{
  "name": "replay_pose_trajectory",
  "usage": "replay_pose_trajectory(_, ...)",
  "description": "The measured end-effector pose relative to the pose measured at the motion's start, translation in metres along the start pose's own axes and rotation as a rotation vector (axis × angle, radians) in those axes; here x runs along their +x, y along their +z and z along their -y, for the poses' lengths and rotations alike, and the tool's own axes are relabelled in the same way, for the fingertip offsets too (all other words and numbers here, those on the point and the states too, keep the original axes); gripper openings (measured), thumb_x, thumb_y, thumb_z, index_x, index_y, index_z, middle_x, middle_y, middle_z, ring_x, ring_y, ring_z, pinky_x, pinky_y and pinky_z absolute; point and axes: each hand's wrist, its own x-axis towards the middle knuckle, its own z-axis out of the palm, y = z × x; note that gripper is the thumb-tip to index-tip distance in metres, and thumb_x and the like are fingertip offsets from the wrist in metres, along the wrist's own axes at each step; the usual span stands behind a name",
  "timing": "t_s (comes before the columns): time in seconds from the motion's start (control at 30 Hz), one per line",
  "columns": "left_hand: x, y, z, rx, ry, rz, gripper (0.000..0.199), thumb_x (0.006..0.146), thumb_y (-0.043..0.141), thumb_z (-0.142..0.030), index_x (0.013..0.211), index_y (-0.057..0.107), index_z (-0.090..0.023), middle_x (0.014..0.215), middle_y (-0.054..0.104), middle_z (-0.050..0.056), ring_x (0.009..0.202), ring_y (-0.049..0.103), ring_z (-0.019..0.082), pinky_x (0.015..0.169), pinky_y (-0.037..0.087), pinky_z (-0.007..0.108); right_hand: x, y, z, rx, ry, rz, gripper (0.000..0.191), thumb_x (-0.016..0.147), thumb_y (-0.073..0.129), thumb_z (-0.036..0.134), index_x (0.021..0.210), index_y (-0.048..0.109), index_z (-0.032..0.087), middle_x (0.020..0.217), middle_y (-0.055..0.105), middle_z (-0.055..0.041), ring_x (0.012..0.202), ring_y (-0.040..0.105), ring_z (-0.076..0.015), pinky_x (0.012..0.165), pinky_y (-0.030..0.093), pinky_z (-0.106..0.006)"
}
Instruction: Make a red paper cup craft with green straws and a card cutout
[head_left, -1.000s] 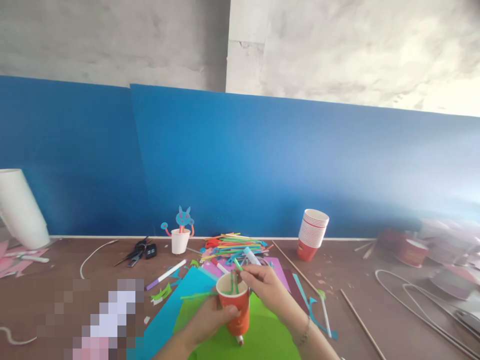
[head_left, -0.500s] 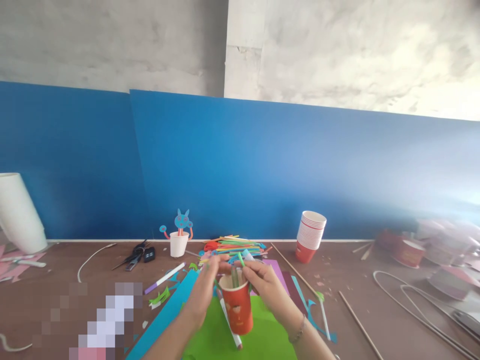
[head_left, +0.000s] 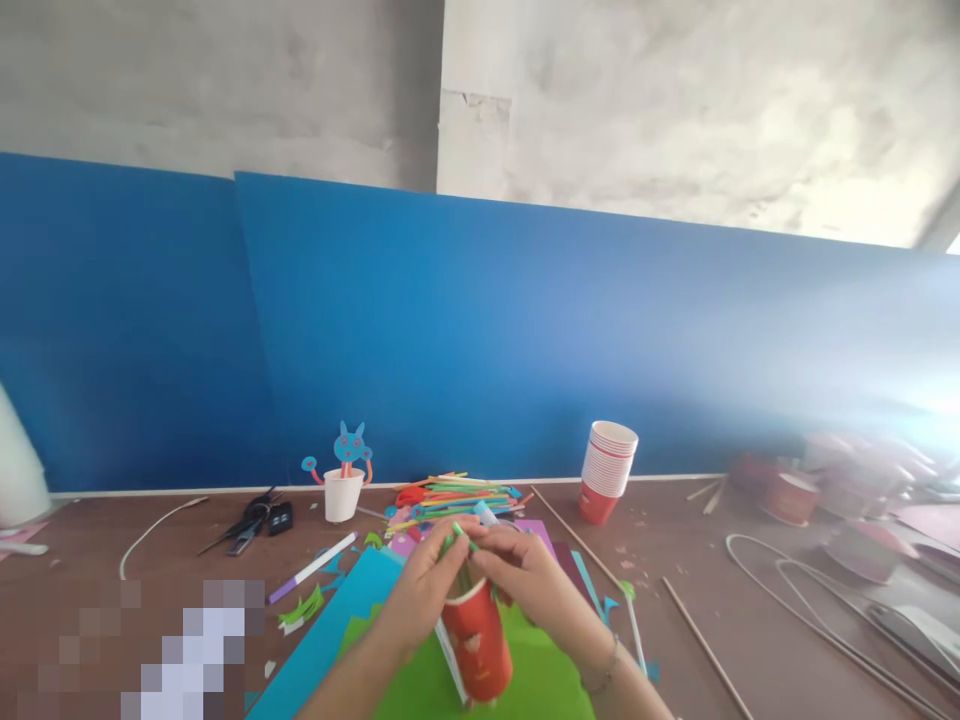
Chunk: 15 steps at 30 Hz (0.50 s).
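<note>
A red paper cup (head_left: 478,650) with a white rim leans slightly over green paper (head_left: 540,655). Green straws (head_left: 459,545) stand up out of its mouth. My left hand (head_left: 429,590) is at the cup's left rim, its thumb and fingers closed around the top of the straws. From the right, my right hand (head_left: 525,570) reaches over the rim, fingers bent together at the same straws. A white marker (head_left: 450,660) lies partly hidden behind the cup, and blue paper (head_left: 337,630) extends to the left.
Behind my hands lies a pile of coloured straws (head_left: 465,495). A white cup with a blue paper figure (head_left: 343,495) stands back left, stacked cups (head_left: 608,470) back right. Keys (head_left: 259,520), a purple-capped marker (head_left: 313,567), wooden sticks (head_left: 705,645) and a white cable (head_left: 795,590) lie around.
Both hands have come closer together over the cup's mouth, closing on the straws. The cup is lower in view and tilts more. The whole scene has shifted slightly left.
</note>
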Motion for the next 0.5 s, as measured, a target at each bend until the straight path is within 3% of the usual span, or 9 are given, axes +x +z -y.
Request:
replay_pose_trajectory(0.1,0.003,-0.004,0.001,-0.045,-0.036,-0.114,0.035,0.083,0.054,-0.055,0.087,0.062,-0.021,0.123,0.062,0.008,0.119,0.052,0.028,0.101,0.039,0.039,-0.001,-0.026,-0.004,-0.331,0.151,-0.08,0.038,0.09,0.042,0.039,0.108,0.067,0.016,0.073,0.067,-0.005,0.06,0.062,-0.0179,0.055,0.045,-0.028)
replay_pose_trajectory(0.13,0.004,-0.007,0.001,-0.055,-0.05,-0.11,0.035,0.081,0.055,-0.056,0.085,0.061,-0.021,0.12,0.064,0.008,0.116,0.055,0.028,0.098,0.042,0.039,-0.001,-0.033,-0.008,-0.543,0.178,-0.103,0.035,0.09,0.043,0.034,0.108,0.067,0.016,0.08,0.07,-0.0074,0.067,0.065,-0.0192,0.061,0.047,-0.028)
replay_pose_trajectory(0.2,0.006,-0.012,0.0,-0.082,-0.094,-0.048,0.038,0.078,0.057,-0.058,0.083,0.059,-0.021,0.112,0.067,0.009,0.105,0.061,0.027,0.088,0.047,0.038,0.0,-0.044,-0.018,-0.984,0.369,-0.075,0.026,0.085,0.05,0.025,0.099,0.07,0.017,0.093,0.072,-0.0118,0.087,0.067,-0.0234,0.074,0.047,-0.03)
replay_pose_trajectory(0.27,0.007,-0.018,-0.002,-0.082,-0.147,0.018,0.039,0.076,0.058,-0.059,0.084,0.058,-0.021,0.102,0.069,0.007,0.091,0.064,0.024,0.08,0.05,0.036,0.0,-0.045,-0.03,-1.087,0.465,-0.027,0.02,0.074,0.062,0.017,0.091,0.072,0.014,0.099,0.072,-0.017,0.097,0.066,-0.03,0.077,0.047,-0.033)
replay_pose_trajectory(0.33,0.008,-0.023,-0.004,-0.03,-0.172,0.044,0.039,0.077,0.058,-0.058,0.085,0.058,-0.02,0.093,0.069,0.004,0.082,0.064,0.021,0.075,0.05,0.032,0.002,-0.042,-0.039,-1.115,0.507,0.012,0.028,0.067,0.065,0.009,0.093,0.072,0.014,0.102,0.072,-0.0186,0.1,0.066,-0.033,0.078,0.048,-0.035)
replay_pose_trajectory(0.5,0.006,-0.036,-0.007,0.152,-0.206,0.115,0.038,0.08,0.056,-0.056,0.085,0.064,-0.019,0.084,0.065,0.001,0.075,0.06,0.017,0.065,0.045,0.024,0.007,-0.037,-0.052,-1.151,0.538,0.01,0.035,0.068,0.058,0.001,0.099,0.07,0.011,0.106,0.071,-0.0213,0.103,0.066,-0.0332,0.08,0.049,-0.038)
